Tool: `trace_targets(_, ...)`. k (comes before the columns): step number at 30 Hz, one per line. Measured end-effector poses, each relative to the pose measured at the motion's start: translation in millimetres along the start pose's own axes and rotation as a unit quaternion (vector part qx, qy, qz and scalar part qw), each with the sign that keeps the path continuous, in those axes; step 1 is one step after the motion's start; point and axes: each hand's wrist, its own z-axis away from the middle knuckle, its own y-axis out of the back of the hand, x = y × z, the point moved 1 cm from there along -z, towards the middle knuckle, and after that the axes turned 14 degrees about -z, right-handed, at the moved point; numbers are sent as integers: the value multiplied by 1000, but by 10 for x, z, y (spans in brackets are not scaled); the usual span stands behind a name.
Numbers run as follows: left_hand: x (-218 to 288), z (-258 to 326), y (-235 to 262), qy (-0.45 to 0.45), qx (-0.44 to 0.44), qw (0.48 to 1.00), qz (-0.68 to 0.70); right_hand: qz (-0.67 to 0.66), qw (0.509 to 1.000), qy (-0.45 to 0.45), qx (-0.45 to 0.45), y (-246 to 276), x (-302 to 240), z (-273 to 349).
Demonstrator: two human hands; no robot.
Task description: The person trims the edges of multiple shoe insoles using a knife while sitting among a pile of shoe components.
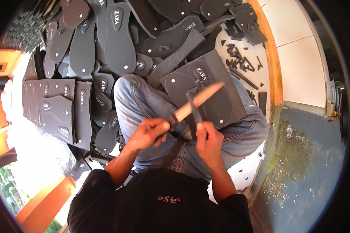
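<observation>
My left hand [149,133] is closed round the dark handle of a knife [206,95], whose long, broad blade points up and to the right. In my right hand [209,141] is a narrow dark bar [196,113], which crosses the blade near its middle. Whether the bar touches the blade, and what exactly it is, I cannot make out. Beneath the blade, across my lap, lies a dark grey foam sheet [231,93] marked with sandal sole outlines and white dots.
Cut-out dark soles [120,42] lie heaped ahead and to the left. Marked sheets [83,116] stack at the left beside my knee. Black offcuts [239,60] litter the pale floor at the far right. An orange-edged step [275,73] runs along the right, by a stained grey floor [311,155].
</observation>
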Motion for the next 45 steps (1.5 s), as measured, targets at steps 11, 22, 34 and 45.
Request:
trace_targets(11,-165,-147,254,-145,309,885,-316,-409,833,-374,-13,301,199,-58)
trace_targets(22,-34,-226,-94,-265,239,882,-308,-349,882,-316,-41,17,-54,-80)
trace_targets(34,-66,-93,18,-82,203,966,-136,-294,904,-310,9,97,121,-2)
trace_targets(45,-11,32,123,41,59,997,41,26,995,52,85,73,69,-82)
